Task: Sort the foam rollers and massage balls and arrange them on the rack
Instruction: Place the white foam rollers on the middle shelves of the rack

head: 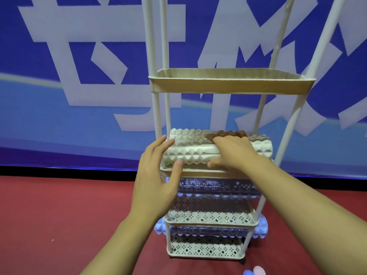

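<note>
Two spiky massage balls (pixel 254 271), one blue and one pink, lay on the red floor (pixel 59 225) at the very bottom edge of the head view, just in front of the rack's foot and not yet shelved.

Above them, the left hand (pixel 156 175) had its fingers straight and slightly spread, fingertips against the left end of the white foam roller (pixel 190 153), thumb resting near its lower front edge. The right hand (pixel 232 153) lay over the roller's right half, fingers curled across its top and thumb tucked under the front, so it gripped the roller. A brown roller (pixel 228 133) sat just behind, touching the right fingers.

Both rollers lay lengthwise on the rack's (pixel 198 171) second shelf from the top. Blue rollers (pixel 218 190) filled the shelves below, and the top tray (pixel 228 86) showed nothing inside from this angle.

Judging by its look, the white roller was light, firm foam with a knobbly, grippy surface; holding it at both ends or round the middle should have served well, with little risk beyond rolling off the shelf lip.
</note>
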